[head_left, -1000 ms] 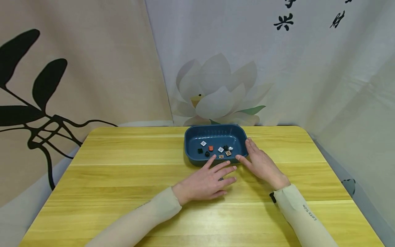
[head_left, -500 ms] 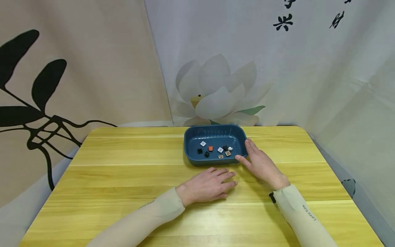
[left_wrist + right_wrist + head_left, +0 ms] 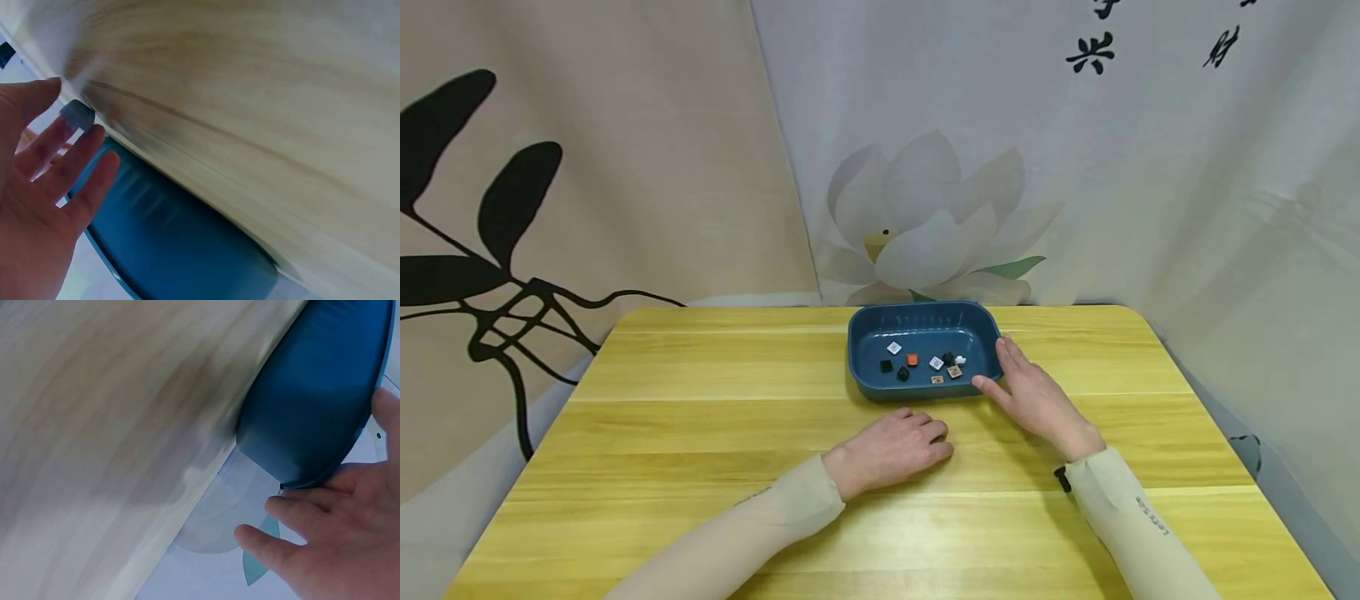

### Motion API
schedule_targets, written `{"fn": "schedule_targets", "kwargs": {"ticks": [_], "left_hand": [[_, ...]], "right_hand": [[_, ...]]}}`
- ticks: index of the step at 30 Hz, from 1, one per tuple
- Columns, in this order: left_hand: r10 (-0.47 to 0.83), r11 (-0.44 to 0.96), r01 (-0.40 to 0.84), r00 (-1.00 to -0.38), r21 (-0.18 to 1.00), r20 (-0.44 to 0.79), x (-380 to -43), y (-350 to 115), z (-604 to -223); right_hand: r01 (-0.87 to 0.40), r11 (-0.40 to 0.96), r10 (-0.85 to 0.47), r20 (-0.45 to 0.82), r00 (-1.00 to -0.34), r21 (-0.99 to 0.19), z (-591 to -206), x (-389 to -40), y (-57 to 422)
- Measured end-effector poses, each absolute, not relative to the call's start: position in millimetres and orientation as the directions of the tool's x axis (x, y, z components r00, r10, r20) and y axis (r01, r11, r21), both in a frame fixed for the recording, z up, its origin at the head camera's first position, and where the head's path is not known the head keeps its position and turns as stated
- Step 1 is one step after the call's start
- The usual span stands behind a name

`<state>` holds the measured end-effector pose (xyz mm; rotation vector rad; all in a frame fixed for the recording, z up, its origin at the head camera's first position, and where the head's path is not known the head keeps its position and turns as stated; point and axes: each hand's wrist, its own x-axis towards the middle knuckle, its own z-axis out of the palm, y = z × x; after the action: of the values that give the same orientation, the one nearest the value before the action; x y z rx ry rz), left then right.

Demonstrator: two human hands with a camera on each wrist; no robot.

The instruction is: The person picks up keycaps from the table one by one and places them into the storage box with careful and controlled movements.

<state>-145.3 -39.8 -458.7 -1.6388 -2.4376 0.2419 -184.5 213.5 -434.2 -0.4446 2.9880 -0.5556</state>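
Note:
Small printed keycaps, among them an orange one (image 3: 912,360) and a white one (image 3: 894,348), lie scattered in a dark blue tray (image 3: 865,386) at the table's back. On the table side nearer me, my left hand (image 3: 891,450) is low with its fingers bent. It holds a small grey keycap (image 3: 77,115) at its fingertips, seen in the left wrist view and hidden in the head view. My right hand (image 3: 1037,400) rests against the tray's right end, fingers fairly straight along the side and thumb at the near rim.
The tray stands on a wooden table (image 3: 700,467) close to its back edge. Behind it hangs a cloth (image 3: 715,167) printed with a lotus and dark leaves. A dark band (image 3: 1063,479) shows at the right sleeve's cuff.
My left hand has drawn back slightly from the tray's near side, and its spread fingers have curled in. The right hand and the tray have stayed in place.

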Motion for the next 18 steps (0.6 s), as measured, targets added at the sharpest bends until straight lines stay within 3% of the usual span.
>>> {"fn": "schedule_targets", "kwargs": {"ticks": [18], "left_hand": [[0.932,0.363,0.898,-0.351,-0.250,0.093,-143.1,-54.4,-455.0]], "right_hand": [[-0.271,0.889,-0.293,-0.003,-0.956,-0.369,-435.8,-184.6,214.6]]}}
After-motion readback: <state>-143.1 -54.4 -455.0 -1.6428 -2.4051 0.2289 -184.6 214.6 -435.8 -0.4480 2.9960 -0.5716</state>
